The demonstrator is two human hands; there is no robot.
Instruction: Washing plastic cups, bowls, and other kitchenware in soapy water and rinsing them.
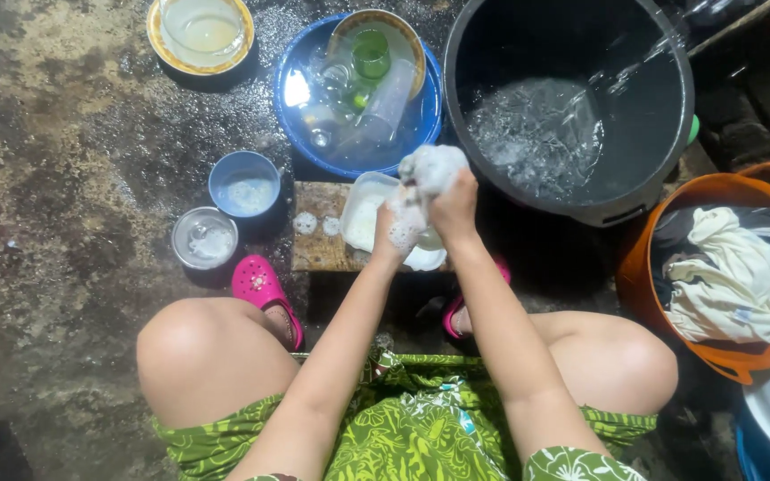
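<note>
My right hand [454, 207] grips a foamy sponge [434, 167] covered in white suds, raised above a small wooden board [315, 250]. My left hand [396, 228], also soapy, presses against it from the left and holds a clear plastic container [363, 207] that rests partly on the board. A white plate [427, 259] lies under the hands. Both hands meet just left of the big black tub [661, 125].
The black tub holds water, with a stream pouring in from the upper right. A blue basin [298, 125] of glasses and a bowl sits beyond the board. Two small soapy bowls [242, 187] [204, 238] stand left. An orange basket [648, 276] of cloths is right. Wet concrete floor.
</note>
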